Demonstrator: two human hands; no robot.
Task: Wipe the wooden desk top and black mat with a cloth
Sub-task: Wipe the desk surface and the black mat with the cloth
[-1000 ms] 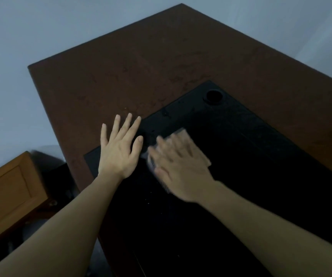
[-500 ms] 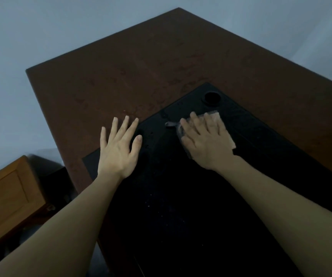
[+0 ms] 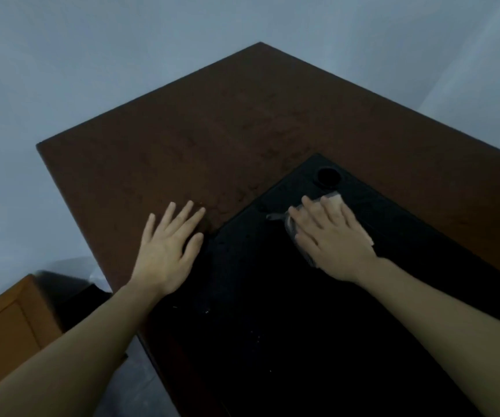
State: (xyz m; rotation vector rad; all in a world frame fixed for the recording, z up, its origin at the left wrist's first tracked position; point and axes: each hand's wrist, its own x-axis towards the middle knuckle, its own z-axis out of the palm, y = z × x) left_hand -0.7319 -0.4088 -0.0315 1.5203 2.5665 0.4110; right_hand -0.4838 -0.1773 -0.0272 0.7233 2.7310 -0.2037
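Note:
A dark brown wooden desk top [image 3: 212, 130] fills the middle of the head view, with a black mat [image 3: 288, 311] lying across its near right part. My right hand [image 3: 330, 239] presses flat, fingers straight, on a pale cloth [image 3: 334, 201] near the mat's far corner; only the cloth's edges show around the hand. My left hand [image 3: 167, 251] rests flat with spread fingers at the mat's left edge, fingertips on the bare wood.
A round black hole [image 3: 328, 175] sits in the mat's far corner, just beyond the cloth. A light wooden cabinet [image 3: 5, 332] stands lower left beside the desk. Pale walls surround the desk's far edges.
My right hand has slid the cloth across the mat away from me and to the right, toward the round hole. My left hand has stayed in place.

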